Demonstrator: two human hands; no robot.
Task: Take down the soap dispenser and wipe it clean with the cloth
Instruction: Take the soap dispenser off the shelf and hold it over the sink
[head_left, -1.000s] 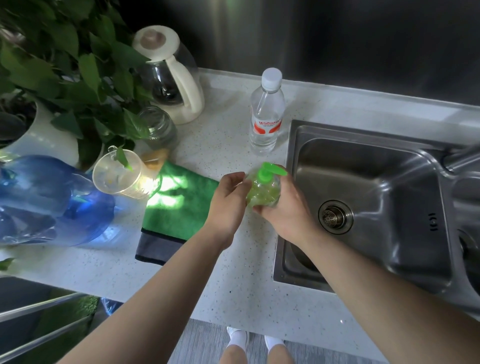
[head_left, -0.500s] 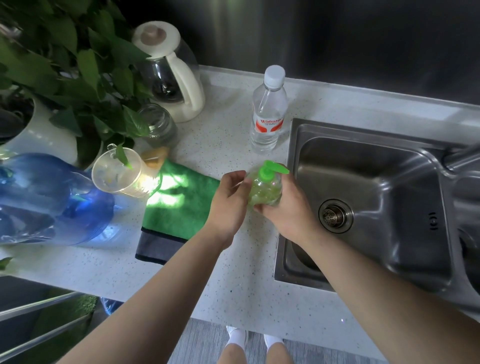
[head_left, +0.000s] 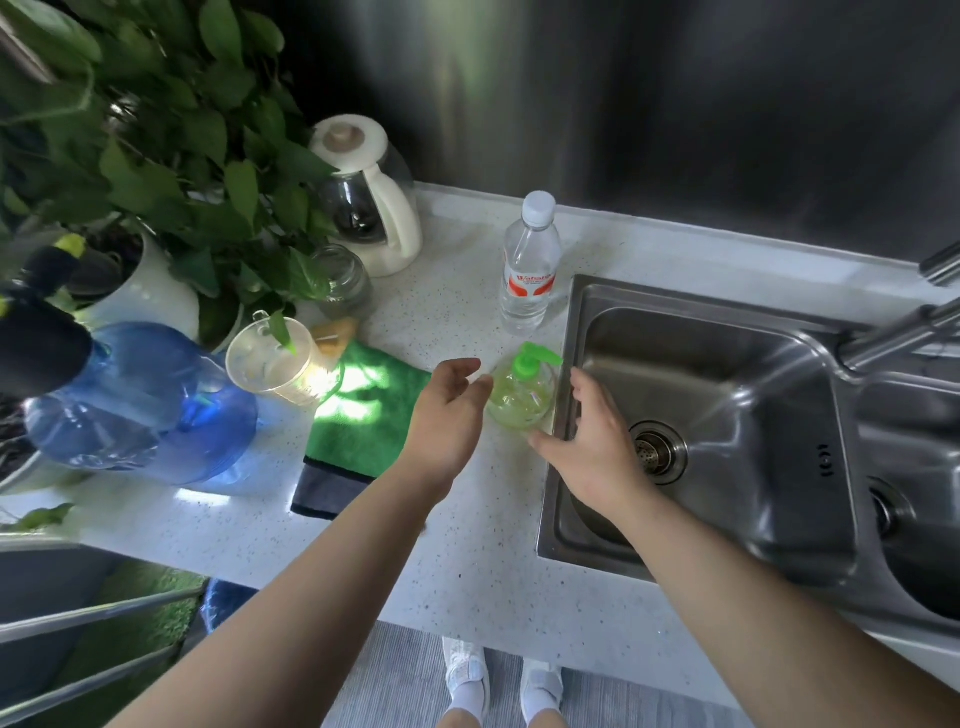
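In the head view, the left hand (head_left: 447, 415) was spread wide, its grip empty, fingertips just beside the left flank of the soap dispenser (head_left: 521, 397), though whether they touched it I could not tell. The right hand (head_left: 597, 441) was likewise open and held nothing, palm turned toward the dispenser's right side, thumb near its base, the hand itself hanging partly over the edge of the sink (head_left: 727, 415). The soap dispenser stood upright on the counter (head_left: 441, 545) between the two hands, right at the sink's left rim: a squat, rounded bottle of clear plastic with yellow-green liquid inside and a bright green pump head on top. To its left lay the cloth (head_left: 363, 415), a plush green piece with a dark band at its near end, flat on the speckled white stone surface. Behind the dispenser stood a clear, ribbed plastic water bottle (head_left: 530, 270) with a white cap and a red label. The sink was brushed steel with a round drain. A translucent blue jug (head_left: 140, 400) lay on its side at far left.
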